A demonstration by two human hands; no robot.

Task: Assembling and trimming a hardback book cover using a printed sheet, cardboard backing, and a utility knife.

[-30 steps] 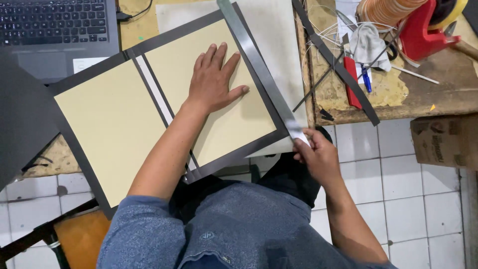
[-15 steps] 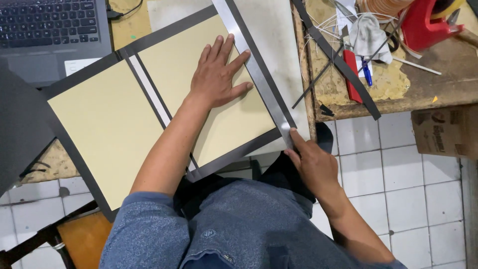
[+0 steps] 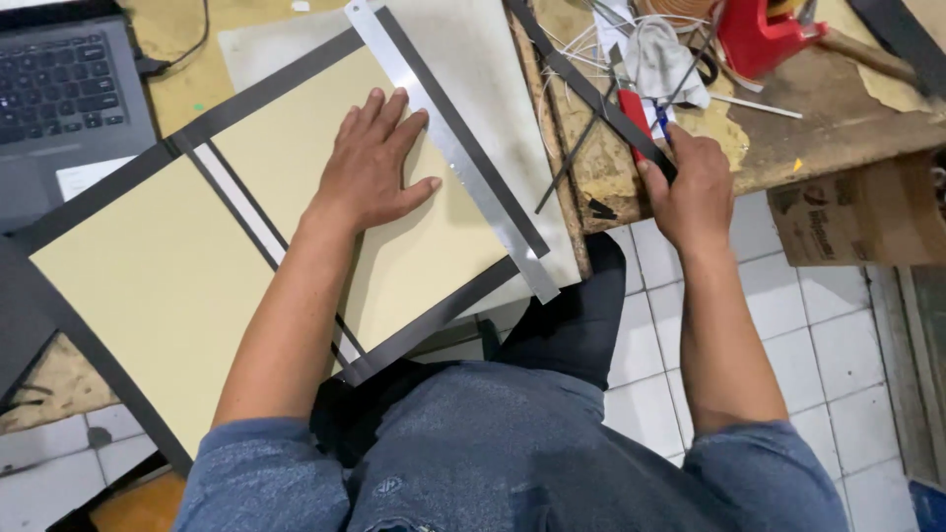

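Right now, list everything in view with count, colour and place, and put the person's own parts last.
cream boards: two, pale yellow, on dark backing sheet, centre-left.
dark backing sheet: one, dark grey, under the boards.
metal ruler: one, silver, along the right board's edge.
laptop: one, grey, top left.
dark strip: one, dark grey, on the worn bench, top centre.
red-handled tool: one, red, by the right hand.
white rag: one, top centre.
red tool: one, top right.
cardboard box: one, brown, right, on the tiled floor.
left hand: flat on the right board.
right hand: at the bench edge, on the red-handled tool.
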